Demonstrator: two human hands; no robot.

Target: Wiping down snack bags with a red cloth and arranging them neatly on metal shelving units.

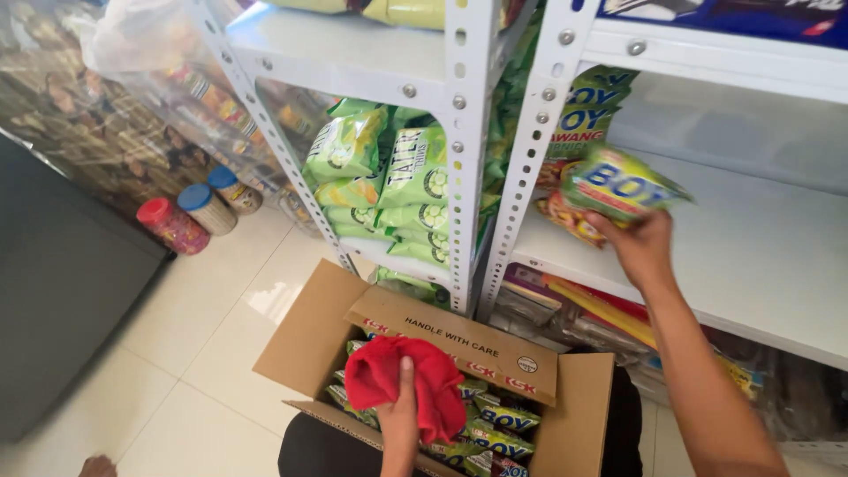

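My right hand [638, 245] is raised to the white shelf [760, 256] at the right and grips a green and yellow snack packet [618, 184], held beside other packets of the same kind [583, 115] stacked at the shelf's left end. My left hand [399, 415] holds a red cloth [402, 378] over an open cardboard box [459, 340] that rests low in front of me. Inside the box lie several more green snack packets [499, 422].
A white metal shelving unit [459, 159] stands ahead with light green snack bags [389, 185] on its left bay. Three lidded jars [199, 214] sit on the tiled floor at the left beside a dark cabinet [62, 283]. Wrapped goods [574, 309] fill the lower right shelf.
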